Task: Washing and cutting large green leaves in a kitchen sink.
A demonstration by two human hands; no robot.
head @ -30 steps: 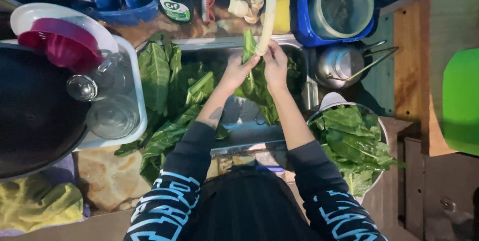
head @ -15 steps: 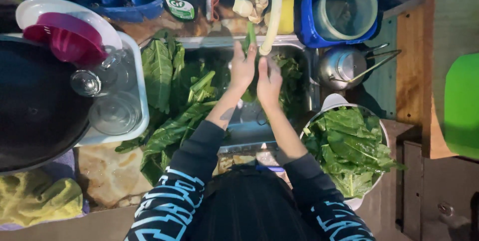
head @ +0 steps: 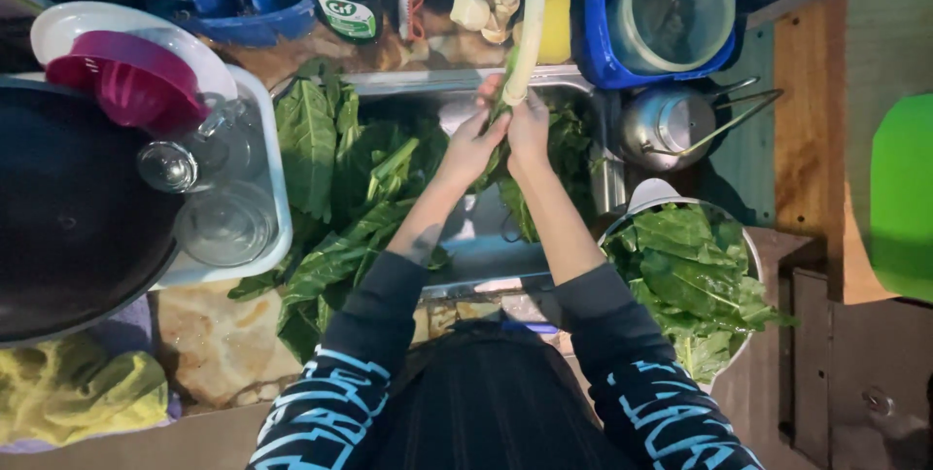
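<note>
Right under the pale curved tap point(head: 525, 23), both hands meet over the steel sink point(head: 486, 237). The left hand point(head: 473, 147) and the right hand point(head: 528, 128) sit side by side, touching, with their fingers curled and pressed around a green leaf stalk point(head: 503, 91) that stands upright between them, its top end just beneath the tap's mouth. The leaf's darker blade hangs below the hands into the basin. More loose leafy greens point(head: 335, 188) fill the left part of the sink and spill over its front edge onto the stone counter. To the right, just beside the sink, a metal bowl point(head: 646, 200) holds a heap of similar leaves. A small metal kettle point(head: 671, 125) stands behind that bowl, and a blue bucket point(head: 622, 52) with a pale container inside sits further back. On the left, a white tray point(head: 277, 188) carries upturned glasses point(head: 224, 227), a pink bowl point(head: 131, 86) and a white plate. A big dark pan point(head: 68, 217) lies at the far left, with a yellow cloth point(head: 78, 387) in front of it.
</note>
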